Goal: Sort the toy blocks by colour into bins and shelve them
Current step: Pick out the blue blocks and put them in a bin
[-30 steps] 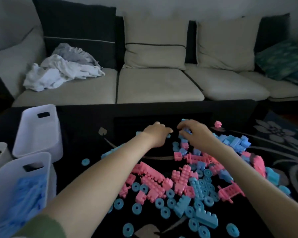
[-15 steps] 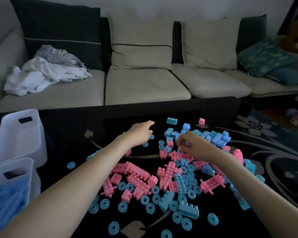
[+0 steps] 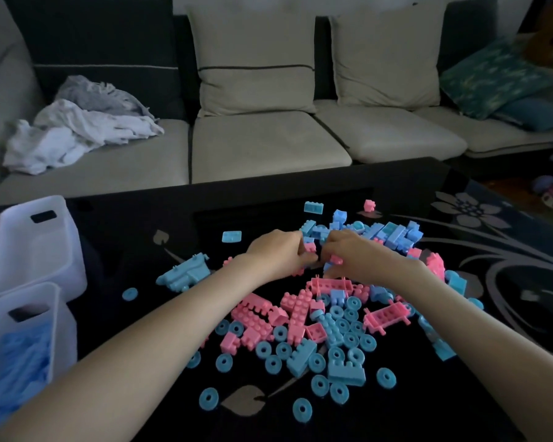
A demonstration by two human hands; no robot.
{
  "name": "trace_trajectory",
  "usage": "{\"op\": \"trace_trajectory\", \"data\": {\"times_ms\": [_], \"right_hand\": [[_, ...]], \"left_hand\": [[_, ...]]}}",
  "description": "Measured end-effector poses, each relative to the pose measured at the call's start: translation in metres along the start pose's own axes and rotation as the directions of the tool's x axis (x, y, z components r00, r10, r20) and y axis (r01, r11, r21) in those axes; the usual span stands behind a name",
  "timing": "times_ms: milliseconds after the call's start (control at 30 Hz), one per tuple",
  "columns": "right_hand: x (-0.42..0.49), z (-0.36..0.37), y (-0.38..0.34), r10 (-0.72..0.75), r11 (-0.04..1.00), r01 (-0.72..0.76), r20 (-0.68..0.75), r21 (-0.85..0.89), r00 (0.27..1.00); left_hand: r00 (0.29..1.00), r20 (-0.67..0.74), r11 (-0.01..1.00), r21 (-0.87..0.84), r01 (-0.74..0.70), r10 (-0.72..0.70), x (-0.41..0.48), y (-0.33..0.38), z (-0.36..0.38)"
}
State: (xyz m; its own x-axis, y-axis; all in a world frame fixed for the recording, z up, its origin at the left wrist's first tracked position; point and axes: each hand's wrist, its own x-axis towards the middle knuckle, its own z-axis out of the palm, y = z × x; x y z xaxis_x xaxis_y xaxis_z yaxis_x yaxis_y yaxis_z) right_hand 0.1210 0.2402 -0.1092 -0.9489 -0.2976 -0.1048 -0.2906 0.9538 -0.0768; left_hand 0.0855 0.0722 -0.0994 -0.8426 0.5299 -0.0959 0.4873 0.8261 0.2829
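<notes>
A heap of pink blocks [image 3: 296,309], blue blocks [image 3: 393,234] and blue rings [image 3: 351,339] is spread over the black table [image 3: 134,228]. My left hand [image 3: 276,255] and my right hand [image 3: 361,258] meet at the middle of the heap, fingers curled down. The left fingers pinch a small pink block [image 3: 310,248]. A second pink block [image 3: 335,260] is gripped by the right fingers. At the left stand two white bins: the near bin [image 3: 61,317] holds blue blocks, and I see nothing inside the far bin [image 3: 20,266].
A loose blue vehicle-shaped piece [image 3: 186,274] and scattered rings lie left of the heap. Behind the table runs a sofa [image 3: 253,148] with a pile of laundry [image 3: 77,129] and cushions. A patterned rug [image 3: 498,250] lies to the right.
My left hand has moved right and curled, so both hands now sit together over the heap's middle. My right hand has closed on a pink block.
</notes>
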Motion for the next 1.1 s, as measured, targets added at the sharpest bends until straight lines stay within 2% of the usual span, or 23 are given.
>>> {"op": "trace_trajectory", "data": {"times_ms": [67,200,333,533,667,800,933,1000,1100], "right_hand": [[0.0,-0.002,-0.002,0.027,0.995,-0.023,-0.043,0.1,0.999],[0.0,-0.009,-0.001,0.132,0.939,-0.082,-0.13,0.333,0.983],[0.006,-0.007,0.002,0.159,0.918,-0.089,-0.154,0.387,0.975],[0.026,-0.005,-0.001,0.219,0.855,-0.088,-0.203,0.511,0.954],[0.047,0.0,-0.01,0.29,0.885,-0.215,-0.126,0.413,0.949],[0.057,0.001,-0.027,0.324,0.938,-0.308,-0.087,0.163,0.942],[0.051,-0.003,-0.042,0.353,0.935,-0.355,-0.08,-0.018,0.932],[0.046,-0.004,-0.049,0.358,0.93,-0.362,-0.06,-0.07,0.932],[0.045,-0.002,-0.053,0.365,0.928,-0.369,-0.072,-0.048,0.928]], "left_hand": [[0.999,0.041,0.999,0.033,0.014,-0.015,0.0,0.002,-0.001],[0.999,0.03,0.999,-0.037,0.014,-0.013,0.002,0.0,0.0],[0.999,0.029,0.984,-0.173,0.045,-0.041,0.002,-0.004,0.0],[0.998,0.06,0.979,-0.197,0.048,-0.037,-0.001,-0.018,-0.001],[0.998,0.056,0.974,-0.227,0.03,-0.018,-0.007,-0.023,-0.002],[0.997,0.066,0.93,-0.362,0.06,-0.038,-0.015,-0.018,-0.015],[0.992,0.11,0.93,-0.355,0.097,-0.062,-0.038,-0.017,-0.029],[0.992,0.109,0.934,-0.342,0.104,-0.07,-0.053,-0.017,-0.037],[0.991,0.093,0.899,-0.42,0.123,-0.092,-0.074,-0.016,-0.049]]}}
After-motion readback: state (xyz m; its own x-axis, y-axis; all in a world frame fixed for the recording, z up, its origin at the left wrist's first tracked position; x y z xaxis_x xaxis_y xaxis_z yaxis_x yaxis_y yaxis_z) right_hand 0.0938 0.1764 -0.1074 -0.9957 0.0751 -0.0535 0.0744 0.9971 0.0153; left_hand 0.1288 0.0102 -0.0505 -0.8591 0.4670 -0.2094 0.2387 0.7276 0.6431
